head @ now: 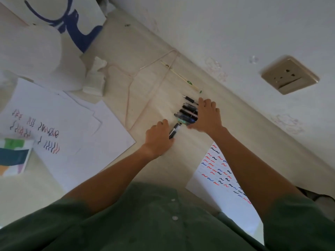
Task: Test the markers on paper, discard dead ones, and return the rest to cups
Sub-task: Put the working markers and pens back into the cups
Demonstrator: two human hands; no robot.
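Step in hand: I judged I was gathering the markers (187, 111), which lay side by side in a row on the worktop (145, 73) close to the wall, between my two hands.
Left hand: my left hand (159, 137) had its fingers curled round one dark marker (174, 130) at the near end of the row, clamped on its barrel.
Right hand: my right hand (207, 115) lay palm down over the far ends of the row, fingers spread and fairly straight, pressing rather than gripping.
Arms: both forearms reached forward and out from the chest, converging on the row.
Paper: a test sheet (220, 171) with red, blue and black squiggles lay under my right forearm; another scribbled sheet (59, 127) sat well to the left.
Next move: I reckoned it called for lifting the held marker clear without scattering the row. No cups were visible, so I could not tell where it should go.
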